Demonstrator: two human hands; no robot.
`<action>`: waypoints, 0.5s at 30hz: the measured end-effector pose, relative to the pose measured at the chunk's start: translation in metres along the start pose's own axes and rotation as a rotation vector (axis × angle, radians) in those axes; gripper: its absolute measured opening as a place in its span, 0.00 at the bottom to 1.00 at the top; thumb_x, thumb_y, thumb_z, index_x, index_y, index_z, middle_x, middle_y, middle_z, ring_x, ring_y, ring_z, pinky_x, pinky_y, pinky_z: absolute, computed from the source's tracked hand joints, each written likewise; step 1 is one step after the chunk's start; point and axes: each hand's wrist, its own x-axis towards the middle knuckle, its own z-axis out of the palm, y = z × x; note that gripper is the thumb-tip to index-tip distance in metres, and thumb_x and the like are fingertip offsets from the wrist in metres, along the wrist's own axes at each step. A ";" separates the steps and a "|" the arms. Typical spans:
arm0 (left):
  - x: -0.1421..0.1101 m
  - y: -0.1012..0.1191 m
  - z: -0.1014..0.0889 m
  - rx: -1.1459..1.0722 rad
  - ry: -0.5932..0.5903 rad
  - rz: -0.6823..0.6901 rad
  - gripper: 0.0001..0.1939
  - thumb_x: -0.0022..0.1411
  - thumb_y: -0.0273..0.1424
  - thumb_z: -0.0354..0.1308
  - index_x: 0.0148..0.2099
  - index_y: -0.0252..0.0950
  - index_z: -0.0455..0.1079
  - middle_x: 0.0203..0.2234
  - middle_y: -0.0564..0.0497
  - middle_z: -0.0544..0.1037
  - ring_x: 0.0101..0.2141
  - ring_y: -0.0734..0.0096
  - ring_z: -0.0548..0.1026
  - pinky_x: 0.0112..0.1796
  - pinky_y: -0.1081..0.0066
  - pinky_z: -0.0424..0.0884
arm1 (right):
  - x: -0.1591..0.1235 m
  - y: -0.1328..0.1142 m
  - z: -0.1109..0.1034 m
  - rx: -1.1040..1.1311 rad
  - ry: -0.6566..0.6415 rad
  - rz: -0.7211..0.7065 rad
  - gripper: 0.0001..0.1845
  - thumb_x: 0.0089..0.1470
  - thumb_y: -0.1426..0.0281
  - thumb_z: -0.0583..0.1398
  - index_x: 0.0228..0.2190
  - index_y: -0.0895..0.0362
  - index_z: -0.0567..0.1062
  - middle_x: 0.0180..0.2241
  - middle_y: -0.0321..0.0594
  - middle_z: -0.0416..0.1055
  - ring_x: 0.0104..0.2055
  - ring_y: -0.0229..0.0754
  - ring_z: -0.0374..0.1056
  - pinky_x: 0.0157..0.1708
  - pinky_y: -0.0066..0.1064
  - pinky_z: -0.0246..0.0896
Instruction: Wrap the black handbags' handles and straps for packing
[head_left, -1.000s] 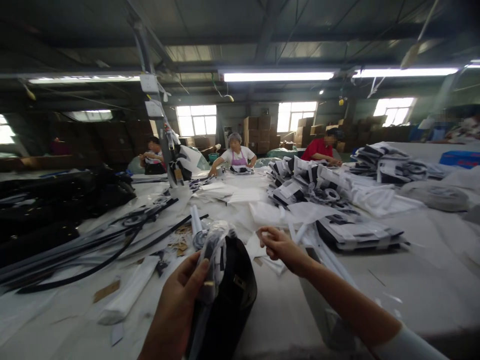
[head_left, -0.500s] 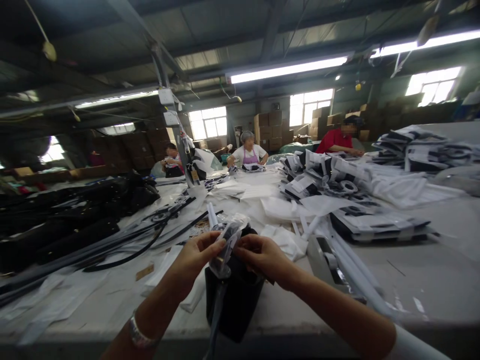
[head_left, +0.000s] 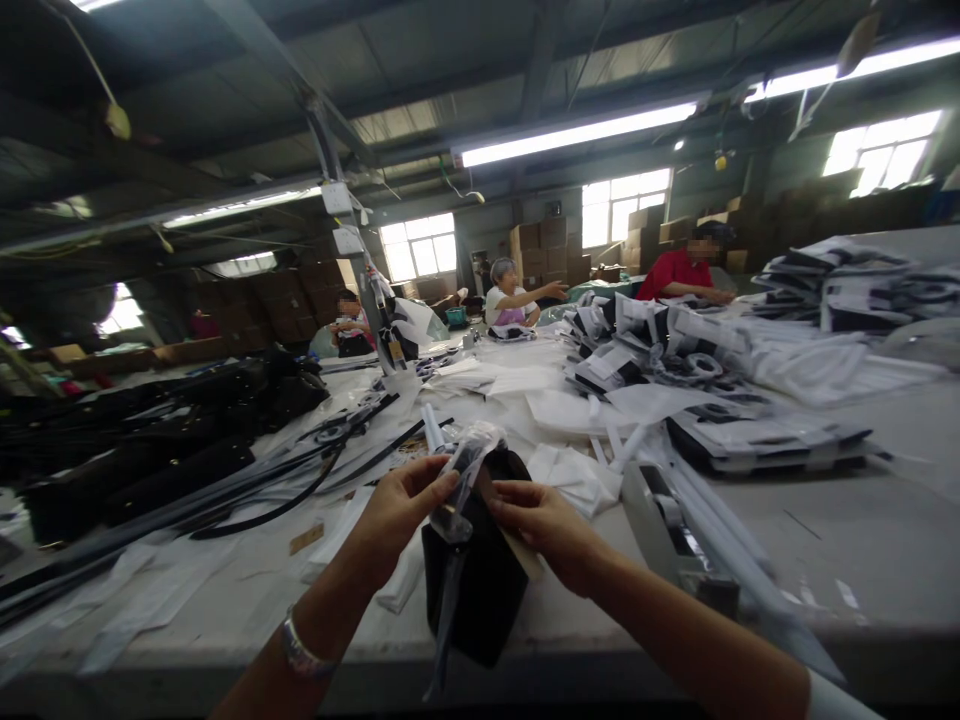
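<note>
Left hand point(head_left: 405, 508) is pinching clear plastic point(head_left: 474, 450) between thumb and fingers at the top of a black bag point(head_left: 480, 600), while the right hand point(head_left: 551, 525), fingers drawn nearly together, is holding a flat brown piece point(head_left: 525, 556) against it — partly hidden, perhaps a card. Both hands seem to be fitting that piece, and the next move is probably calling for a steady left pinch. The bag is sitting between them at the table point(head_left: 577, 610) edge; a tape dispenser point(head_left: 664, 530) is standing rightward, white sheets point(head_left: 577, 480) lying beyond.
</note>
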 end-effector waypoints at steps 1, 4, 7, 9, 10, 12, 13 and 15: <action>-0.001 0.001 0.001 0.002 -0.002 0.001 0.23 0.54 0.40 0.67 0.50 0.33 0.77 0.38 0.45 0.82 0.38 0.59 0.78 0.34 0.71 0.72 | 0.004 0.001 -0.002 -0.067 0.070 -0.028 0.25 0.40 0.61 0.73 0.40 0.58 0.79 0.33 0.40 0.78 0.34 0.42 0.74 0.34 0.30 0.66; -0.002 0.001 0.004 0.014 -0.010 0.006 0.23 0.54 0.40 0.67 0.49 0.33 0.76 0.37 0.45 0.82 0.37 0.59 0.78 0.32 0.71 0.72 | 0.013 0.000 -0.002 -0.253 0.176 -0.092 0.21 0.39 0.60 0.73 0.33 0.58 0.77 0.26 0.35 0.75 0.25 0.36 0.68 0.24 0.26 0.59; -0.003 0.000 0.005 0.027 -0.009 0.009 0.23 0.54 0.40 0.67 0.49 0.33 0.76 0.36 0.46 0.82 0.37 0.59 0.78 0.34 0.71 0.71 | 0.013 -0.005 0.005 -0.274 0.100 -0.116 0.21 0.41 0.56 0.71 0.32 0.58 0.75 0.25 0.36 0.75 0.24 0.37 0.68 0.22 0.26 0.58; -0.003 0.000 0.004 0.026 -0.005 0.003 0.22 0.54 0.40 0.68 0.49 0.33 0.76 0.36 0.46 0.82 0.38 0.59 0.78 0.36 0.70 0.72 | 0.010 -0.006 0.007 -0.247 0.083 -0.109 0.22 0.41 0.54 0.70 0.33 0.57 0.75 0.26 0.36 0.74 0.24 0.37 0.68 0.22 0.26 0.58; -0.003 0.000 0.003 0.024 -0.001 0.000 0.22 0.54 0.39 0.68 0.48 0.33 0.76 0.36 0.46 0.82 0.38 0.59 0.78 0.36 0.70 0.72 | 0.008 -0.005 0.007 -0.241 0.085 -0.101 0.22 0.42 0.54 0.70 0.33 0.57 0.76 0.26 0.36 0.74 0.25 0.37 0.68 0.22 0.25 0.58; -0.003 0.000 0.001 0.022 0.009 0.005 0.22 0.54 0.39 0.67 0.48 0.33 0.76 0.36 0.46 0.82 0.38 0.60 0.78 0.36 0.70 0.72 | 0.005 -0.002 0.003 -0.222 0.099 -0.088 0.22 0.43 0.55 0.70 0.35 0.57 0.79 0.28 0.36 0.74 0.26 0.35 0.67 0.23 0.24 0.58; -0.003 -0.001 0.001 0.023 0.011 0.009 0.21 0.54 0.39 0.67 0.48 0.33 0.76 0.36 0.46 0.82 0.38 0.60 0.78 0.36 0.70 0.72 | 0.005 0.000 0.000 -0.203 0.103 -0.088 0.22 0.44 0.55 0.70 0.36 0.57 0.80 0.29 0.37 0.74 0.27 0.34 0.66 0.24 0.24 0.58; -0.003 -0.002 0.002 0.027 0.012 0.017 0.21 0.55 0.39 0.67 0.48 0.32 0.76 0.37 0.46 0.82 0.38 0.59 0.78 0.35 0.70 0.72 | 0.005 0.004 -0.004 -0.156 0.107 -0.093 0.22 0.44 0.56 0.70 0.39 0.56 0.81 0.32 0.38 0.75 0.30 0.35 0.67 0.28 0.25 0.60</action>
